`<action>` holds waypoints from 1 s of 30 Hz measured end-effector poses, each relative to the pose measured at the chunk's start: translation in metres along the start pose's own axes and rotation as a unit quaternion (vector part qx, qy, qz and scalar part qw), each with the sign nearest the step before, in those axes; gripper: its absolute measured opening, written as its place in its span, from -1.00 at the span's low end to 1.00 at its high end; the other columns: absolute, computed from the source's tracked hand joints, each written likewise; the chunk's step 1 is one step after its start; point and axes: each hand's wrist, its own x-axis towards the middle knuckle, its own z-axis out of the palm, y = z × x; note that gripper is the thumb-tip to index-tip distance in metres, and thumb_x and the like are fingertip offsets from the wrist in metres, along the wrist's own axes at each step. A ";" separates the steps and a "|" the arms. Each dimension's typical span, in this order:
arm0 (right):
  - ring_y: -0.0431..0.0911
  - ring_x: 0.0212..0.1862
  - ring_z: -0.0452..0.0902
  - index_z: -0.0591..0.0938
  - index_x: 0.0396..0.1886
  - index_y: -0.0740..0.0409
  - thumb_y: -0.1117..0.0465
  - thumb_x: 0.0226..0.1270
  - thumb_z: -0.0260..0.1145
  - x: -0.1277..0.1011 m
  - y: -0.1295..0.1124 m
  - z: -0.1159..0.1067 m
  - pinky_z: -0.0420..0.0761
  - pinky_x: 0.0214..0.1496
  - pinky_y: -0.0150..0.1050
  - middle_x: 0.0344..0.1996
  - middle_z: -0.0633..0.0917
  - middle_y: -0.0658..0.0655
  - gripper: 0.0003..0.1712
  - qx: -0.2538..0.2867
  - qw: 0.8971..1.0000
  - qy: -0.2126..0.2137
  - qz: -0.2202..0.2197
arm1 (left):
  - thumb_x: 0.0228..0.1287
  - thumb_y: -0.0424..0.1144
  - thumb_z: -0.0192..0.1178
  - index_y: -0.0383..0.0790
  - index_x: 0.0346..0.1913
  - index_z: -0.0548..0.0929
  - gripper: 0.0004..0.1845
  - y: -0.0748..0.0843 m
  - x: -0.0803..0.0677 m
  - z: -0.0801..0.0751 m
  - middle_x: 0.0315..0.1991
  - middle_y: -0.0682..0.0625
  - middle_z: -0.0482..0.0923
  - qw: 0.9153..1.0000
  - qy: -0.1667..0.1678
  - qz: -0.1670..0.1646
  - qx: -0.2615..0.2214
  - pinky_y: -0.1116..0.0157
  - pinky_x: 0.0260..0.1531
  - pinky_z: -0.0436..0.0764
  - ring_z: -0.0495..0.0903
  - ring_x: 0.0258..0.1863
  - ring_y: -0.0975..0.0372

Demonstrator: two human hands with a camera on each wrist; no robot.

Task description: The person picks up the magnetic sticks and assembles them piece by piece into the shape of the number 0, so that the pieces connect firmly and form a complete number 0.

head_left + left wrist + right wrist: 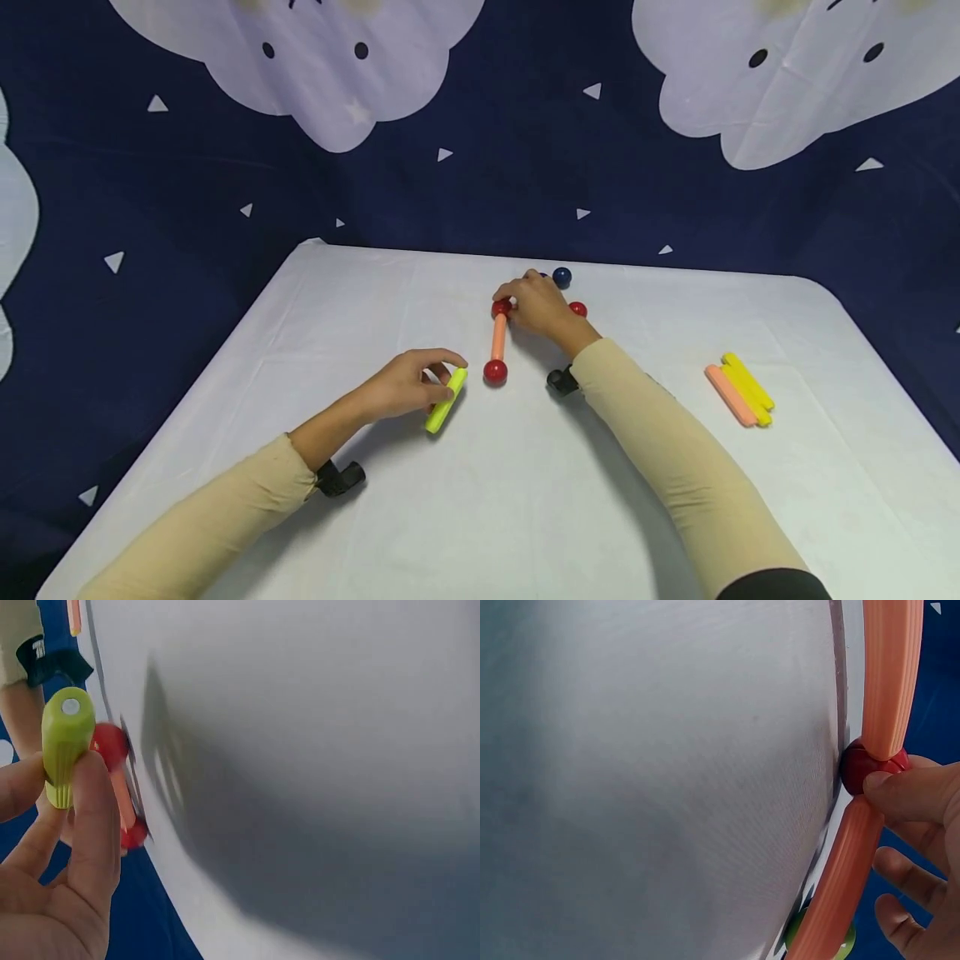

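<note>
On the white table lies an orange rod with a red ball at its near end and another red ball at its far end. My right hand pinches that far red ball, where two ribbed orange rods meet. A further red ball shows just right of the hand. My left hand pinches a lime-green rod, its tip pointing toward the near red ball.
A dark blue ball sits behind the right hand. Two yellow rods and one orange rod lie together at the right of the table. A dark blue cloth with white clouds hangs behind.
</note>
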 end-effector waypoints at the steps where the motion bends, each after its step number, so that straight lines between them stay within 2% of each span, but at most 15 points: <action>1: 0.06 0.09 0.47 0.73 0.05 -0.09 0.31 0.26 0.36 0.000 0.000 0.000 0.43 0.19 0.01 0.03 0.75 0.02 -0.63 0.000 1.000 0.000 -0.001 | 0.27 -0.40 0.24 -0.19 0.24 0.55 -0.54 0.000 0.001 0.003 -0.10 -0.17 0.50 1.000 -0.003 -0.002 -0.006 0.22 -0.34 0.69 0.58 -0.38 0.20; 7: 0.08 0.11 0.49 0.72 0.05 -0.08 0.33 0.27 0.32 0.001 0.002 0.002 0.44 0.20 0.05 0.04 0.75 0.03 -0.62 -0.007 1.000 0.011 -0.009 | 0.25 -0.43 0.25 -0.18 0.22 0.57 -0.55 0.005 0.005 0.019 -0.15 -0.13 0.49 0.999 -0.003 -0.011 -0.036 0.27 -0.36 0.69 0.61 -0.42 0.24; 14: 0.07 0.07 0.50 0.73 0.03 -0.09 0.32 0.25 0.35 0.002 0.004 0.003 0.44 0.22 0.06 -0.01 0.76 0.03 -0.63 -0.002 1.000 0.011 -0.008 | 0.22 -0.42 0.29 -0.12 0.17 0.61 -0.57 0.012 0.011 0.037 -0.22 -0.07 0.52 0.999 0.009 -0.030 -0.041 0.33 -0.42 0.65 0.60 -0.46 0.26; 30: 0.09 0.11 0.49 0.72 0.06 -0.07 0.35 0.26 0.30 0.003 0.003 0.003 0.43 0.22 0.06 0.02 0.75 0.05 -0.60 -0.004 1.000 0.004 -0.008 | 0.22 -0.43 0.32 -0.15 0.10 0.61 -0.62 0.014 0.015 0.045 -0.31 -0.08 0.55 0.997 0.028 -0.045 -0.064 0.31 -0.41 0.70 0.62 -0.46 0.21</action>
